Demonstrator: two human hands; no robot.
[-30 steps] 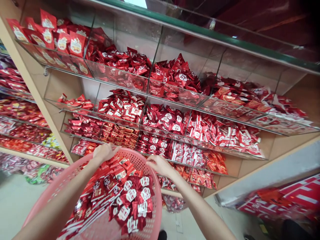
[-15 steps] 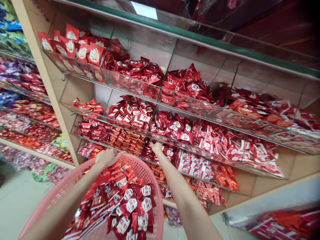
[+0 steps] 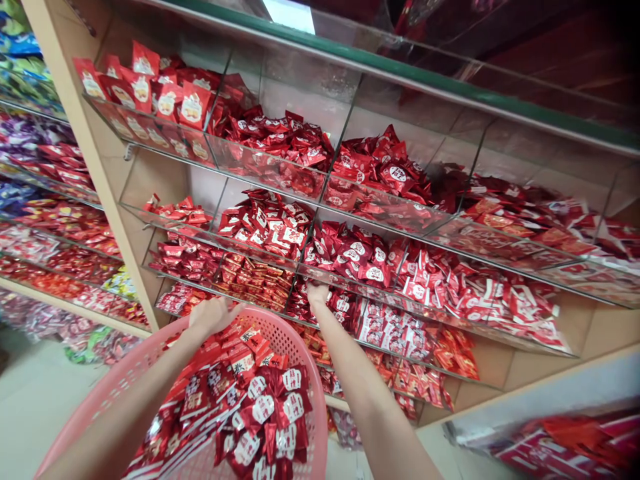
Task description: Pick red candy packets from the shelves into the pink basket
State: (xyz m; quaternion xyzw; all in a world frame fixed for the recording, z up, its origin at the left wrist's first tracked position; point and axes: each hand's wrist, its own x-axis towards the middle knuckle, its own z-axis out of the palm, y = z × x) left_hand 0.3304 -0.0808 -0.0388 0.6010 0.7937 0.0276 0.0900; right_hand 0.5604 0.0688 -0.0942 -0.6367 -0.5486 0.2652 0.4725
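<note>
Left of the pink plastic basket: bins of mixed sweets, then a wooden shelf upright. At the basket's far rim, the left hand, curled half-closed and touching the rim, palm hidden, so no telling if anything sits inside. In the basket, a heap of red foil packets: slippery, at risk of sliding out with any tilt. Right of the basket, the right hand, partly closed over the lip of a clear acrylic bin, its grip unclear — a hard tug there could spill the bin's packets. Farther right, blurred red-and-white cartons.
</note>
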